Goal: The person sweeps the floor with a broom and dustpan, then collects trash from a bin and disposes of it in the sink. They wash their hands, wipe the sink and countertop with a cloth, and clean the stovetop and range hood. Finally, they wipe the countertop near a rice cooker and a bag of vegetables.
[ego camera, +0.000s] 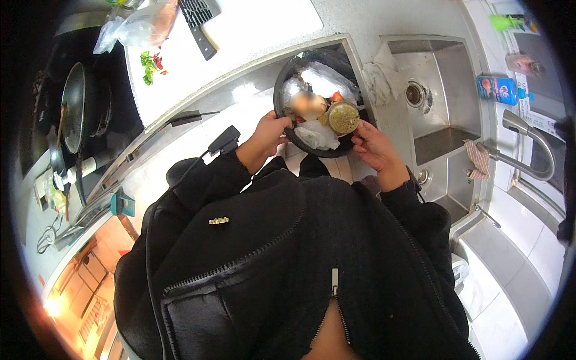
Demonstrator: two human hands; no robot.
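Observation:
A round black bin [330,154] is between my two hands, in front of my legs at the counter edge. My left hand [269,135] grips its left rim, thumb on top. On the right side, my right hand [375,146] closes on the rim, its fingertips right beside a round cup [343,118] of frothy yellow-green contents. Whether those fingers also touch the cup, I cannot tell. Inside the bin lie clear plastic wrapping [328,76], a crumpled white plastic bag [317,135], pale brown rounded scraps [310,105] and a red scrap [337,96].
Right of the bin are a steel sink [450,76], a pale cloth [382,72], a faucet [546,144] and a blue bottle [497,90]. A black-handled knife [202,40] and chopped green and red pieces [152,67] lie on the left counter. Beyond stands a wok [74,108].

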